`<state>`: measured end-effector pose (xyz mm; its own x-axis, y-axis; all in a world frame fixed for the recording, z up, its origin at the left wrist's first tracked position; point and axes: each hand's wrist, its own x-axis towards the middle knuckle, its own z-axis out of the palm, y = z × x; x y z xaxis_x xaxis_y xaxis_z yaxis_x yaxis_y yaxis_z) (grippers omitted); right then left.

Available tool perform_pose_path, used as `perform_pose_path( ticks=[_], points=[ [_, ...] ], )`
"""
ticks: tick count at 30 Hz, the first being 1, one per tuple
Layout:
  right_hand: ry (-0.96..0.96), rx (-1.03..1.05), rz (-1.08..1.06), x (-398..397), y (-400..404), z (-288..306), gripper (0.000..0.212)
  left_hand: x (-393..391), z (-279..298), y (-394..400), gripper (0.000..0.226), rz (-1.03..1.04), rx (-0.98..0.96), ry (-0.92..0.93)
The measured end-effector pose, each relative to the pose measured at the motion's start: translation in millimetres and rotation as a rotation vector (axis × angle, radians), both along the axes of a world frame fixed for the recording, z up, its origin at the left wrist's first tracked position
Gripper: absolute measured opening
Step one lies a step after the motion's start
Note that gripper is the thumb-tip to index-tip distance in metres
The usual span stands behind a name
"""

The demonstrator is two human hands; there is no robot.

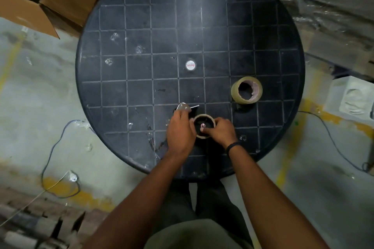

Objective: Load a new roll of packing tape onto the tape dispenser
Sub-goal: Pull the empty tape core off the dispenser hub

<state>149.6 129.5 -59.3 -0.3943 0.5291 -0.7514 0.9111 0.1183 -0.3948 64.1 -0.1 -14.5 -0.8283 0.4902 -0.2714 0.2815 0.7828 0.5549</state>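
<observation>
Both hands — left [180, 130], right [220, 130] — grip the tape dispenser [185, 107] and its cardboard core [204, 125].

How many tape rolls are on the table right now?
2: a full tape roll lying free toward the table's right, and a thin cardboard ring between both hands near the front edge.

New tape roll [246, 90], tan w/ pale core, lies flat on the bench, well right of the dispenser [185, 107]. Dispenser mostly hidden; metal blade end visible, thin near-empty core ring [204, 126] on its hub
</observation>
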Motion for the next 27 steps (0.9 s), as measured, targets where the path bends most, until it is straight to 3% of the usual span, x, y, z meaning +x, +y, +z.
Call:
perform_pose_path(
  ticks=[2, 4, 9, 11, 13, 17, 20, 24, 27],
  points=[
    [0.030, 0.018, 0.115, -2.4, 5.5, 2.1, 0.045, 20.3, 1.8, 3.9, 0.038, 0.042, -0.110, -0.132],
    [0.045, -0.046, 0.095, -4.6, 9.9, -1.8, 0.039, 27.9, 0.5, 11.7, 0.040, 0.038, -0.200, -0.156],
    [0.153, -0.316, -0.442, -8.0, 14.4, -17.9, 0.036, 2.2, 4.7, 43.5, 0.038, 0.035, -0.154, -0.215],
    [0.224, -0.316, -0.525, -13.7, 19.1, -16.9, 0.040, -11.8, 3.4, 52.8, 0.038, 0.010, -0.135, -0.219],
    [0.254, -0.287, -0.488, -17.7, 25.6, -14.6, 0.044, -21.0, 0.1, 59.8, 0.035, 0.003, -0.136, -0.230],
    [0.222, -0.330, -0.383, -24.5, 38.7, -9.9, 0.019, -22.1, -4.1, 66.9, 0.041, -0.007, -0.258, -0.293],
    [0.201, -0.345, -0.332, -28.4, 46.3, -9.2, 0.017, -16.0, -9.8, 65.4, 0.041, 0.036, -0.293, -0.354],
    [0.133, -0.226, -0.095, -27.9, 59.9, -7.3, 0.007, -25.7, -17.4, 67.8, 0.038, 0.120, -0.238, -0.453],
    [0.110, -0.175, -0.082, -32.5, 58.6, -6.1, 0.002, -28.9, -18.4, 72.0, 0.039, 0.098, -0.284, -0.464]
  ],
)
